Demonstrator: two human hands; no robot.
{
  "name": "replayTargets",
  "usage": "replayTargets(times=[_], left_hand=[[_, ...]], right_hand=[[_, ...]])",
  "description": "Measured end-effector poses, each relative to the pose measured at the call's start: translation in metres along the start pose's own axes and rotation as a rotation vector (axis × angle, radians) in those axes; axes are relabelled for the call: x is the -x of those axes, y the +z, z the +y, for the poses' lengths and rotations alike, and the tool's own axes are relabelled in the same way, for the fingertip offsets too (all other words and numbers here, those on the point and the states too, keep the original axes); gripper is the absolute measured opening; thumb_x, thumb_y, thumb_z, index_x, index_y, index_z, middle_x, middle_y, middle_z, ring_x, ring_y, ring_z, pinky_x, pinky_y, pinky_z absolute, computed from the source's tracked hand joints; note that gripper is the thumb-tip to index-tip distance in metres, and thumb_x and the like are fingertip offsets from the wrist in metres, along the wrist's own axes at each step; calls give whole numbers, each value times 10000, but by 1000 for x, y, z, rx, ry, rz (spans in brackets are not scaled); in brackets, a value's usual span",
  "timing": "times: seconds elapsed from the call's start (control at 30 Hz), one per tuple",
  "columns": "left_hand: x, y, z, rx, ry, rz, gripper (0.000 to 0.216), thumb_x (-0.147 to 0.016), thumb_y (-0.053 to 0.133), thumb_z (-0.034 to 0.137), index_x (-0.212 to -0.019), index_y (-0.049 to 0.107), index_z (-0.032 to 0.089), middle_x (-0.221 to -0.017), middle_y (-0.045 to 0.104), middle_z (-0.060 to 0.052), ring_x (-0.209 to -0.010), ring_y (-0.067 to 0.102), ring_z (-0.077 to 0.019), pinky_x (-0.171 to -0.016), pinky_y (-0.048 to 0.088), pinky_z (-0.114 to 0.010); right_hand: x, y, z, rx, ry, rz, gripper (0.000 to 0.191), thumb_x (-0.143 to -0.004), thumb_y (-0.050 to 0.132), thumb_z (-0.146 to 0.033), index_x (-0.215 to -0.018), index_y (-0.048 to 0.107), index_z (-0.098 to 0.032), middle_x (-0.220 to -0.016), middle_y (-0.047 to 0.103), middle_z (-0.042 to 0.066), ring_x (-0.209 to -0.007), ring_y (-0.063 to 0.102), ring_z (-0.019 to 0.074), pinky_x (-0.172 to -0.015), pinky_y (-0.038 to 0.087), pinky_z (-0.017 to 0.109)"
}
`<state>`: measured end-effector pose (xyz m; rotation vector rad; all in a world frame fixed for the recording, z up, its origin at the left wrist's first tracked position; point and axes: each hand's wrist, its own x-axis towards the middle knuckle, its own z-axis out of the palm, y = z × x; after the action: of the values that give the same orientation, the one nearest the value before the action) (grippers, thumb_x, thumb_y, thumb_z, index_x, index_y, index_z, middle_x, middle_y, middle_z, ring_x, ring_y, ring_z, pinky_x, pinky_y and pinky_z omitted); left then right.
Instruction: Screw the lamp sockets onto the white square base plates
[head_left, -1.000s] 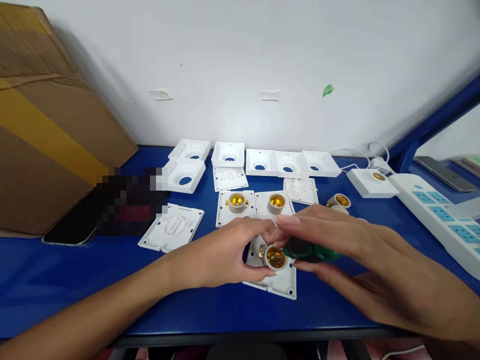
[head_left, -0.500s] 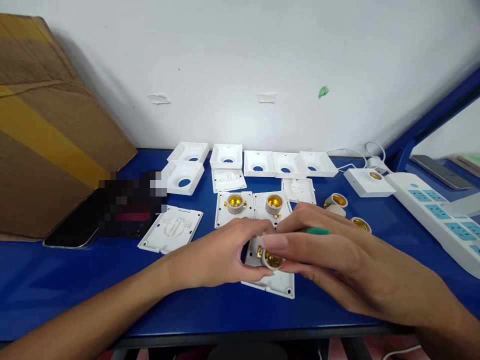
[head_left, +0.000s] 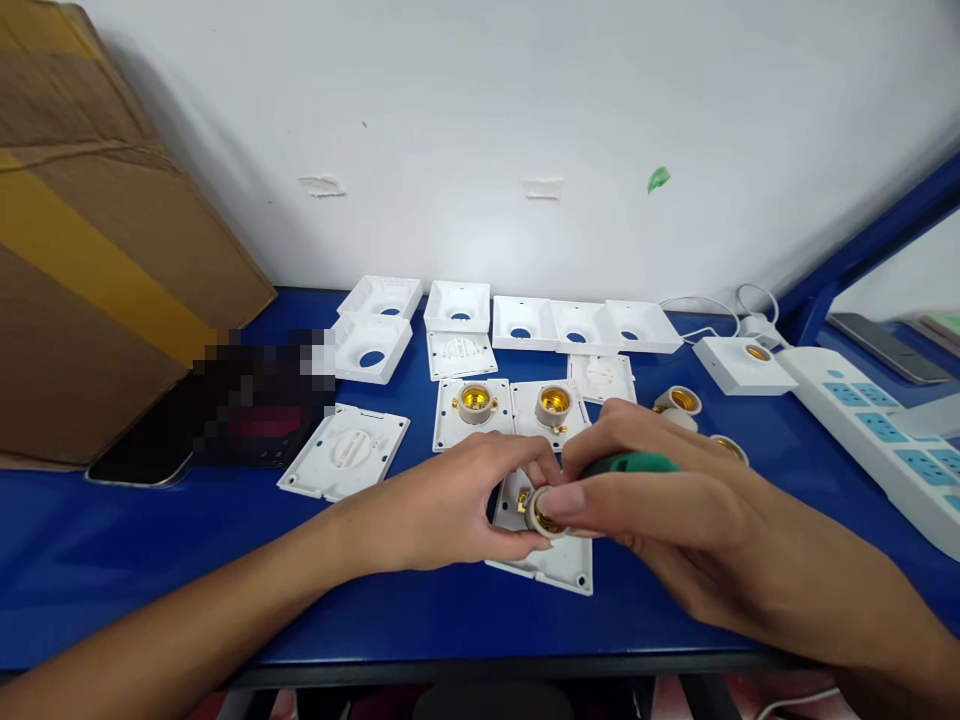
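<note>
My left hand (head_left: 450,505) rests on the blue table and pinches a cream lamp socket (head_left: 541,512) with a brass inside, which sits on a white square plate (head_left: 551,565). My right hand (head_left: 675,520) is closed round a green-handled screwdriver (head_left: 637,463), its fingertips lying over the socket's rim. The tool's tip is hidden under my fingers. Behind the hands stand two more white plates with brass sockets (head_left: 475,402) (head_left: 553,405).
A row of white square covers (head_left: 517,322) lines the back near the wall. A loose base plate (head_left: 345,452) lies at the left, beside a dark phone (head_left: 146,455) and a cardboard box (head_left: 97,260). Loose sockets (head_left: 679,400) and a white power strip (head_left: 877,425) lie at the right.
My right hand has moved left over the socket, its fingers now covering most of the brass opening. The green handle shows above my knuckles instead of below them. The left hand has stayed put.
</note>
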<state>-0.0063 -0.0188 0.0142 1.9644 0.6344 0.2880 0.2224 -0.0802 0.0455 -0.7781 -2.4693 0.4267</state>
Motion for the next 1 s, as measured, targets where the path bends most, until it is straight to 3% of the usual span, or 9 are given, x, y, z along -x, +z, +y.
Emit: replayTargets(times=[0.17, 0.33, 0.43, 0.53, 0.77, 0.9, 1.0], left_hand=[[2, 6, -7, -70, 15, 37, 237, -874, 766, 297, -1068, 657, 216, -1078, 723, -41, -1031, 678, -263, -941, 525, -378], [1, 9, -14, -94, 41, 53, 259, -879, 778, 301, -1092, 665, 207, -1087, 716, -47, -1006, 678, -255, -919, 525, -373], [0, 6, -14, -73, 32, 25, 256, -879, 782, 314, -1074, 661, 201, -1087, 705, -47, -1020, 674, -260, -917, 524, -376], [2, 5, -15, -81, 50, 48, 338, -867, 806, 323, -1150, 659, 212, -1157, 700, -63, -1112, 652, -286, -980, 508, -407], [3, 7, -20, -55, 55, 34, 301, -871, 802, 279, -1135, 672, 215, -1120, 708, -56, -1069, 658, -261, -926, 514, -368], [3, 7, -22, -72, 74, 47, 293, -855, 825, 303, -1093, 682, 211, -1119, 707, -60, -1072, 658, -270, -934, 513, -374], [4, 7, -21, -75, 63, 41, 335, -873, 814, 297, -1164, 668, 218, -1168, 708, -64, -1123, 654, -280, -967, 515, -383]], right_hand=[[-4, 3, 2, 82, -56, 65, 531, -977, 519, 61, -1406, 504, -251, -1134, 618, 30, -991, 569, 146, -826, 463, 262], [-2, 5, 8, -110, -56, 95, 561, -1026, 629, -111, -1514, 421, -292, -1076, 610, 12, -936, 570, 148, -848, 473, 282], [1, 6, 9, -128, -43, 46, 564, -1034, 610, -114, -1532, 416, -294, -1155, 637, 33, -1006, 592, 159, -890, 485, 305], [3, 8, 10, -144, -22, 85, 577, -1021, 637, -118, -1532, 421, -278, -1192, 656, 54, -1052, 614, 171, -876, 500, 308], [4, 7, 12, -125, -33, 99, 501, -993, 662, -94, -1444, 504, -244, -1034, 655, 17, -878, 589, 150, -850, 500, 334], [1, 9, 12, -162, -88, 139, 547, -956, 653, -36, -1453, 479, -187, -1087, 673, 48, -978, 619, 167, -908, 512, 365], [1, 10, 13, -186, -116, 166, 545, -960, 642, -12, -1456, 492, -183, -1145, 679, 61, -1009, 630, 163, -914, 525, 355]])
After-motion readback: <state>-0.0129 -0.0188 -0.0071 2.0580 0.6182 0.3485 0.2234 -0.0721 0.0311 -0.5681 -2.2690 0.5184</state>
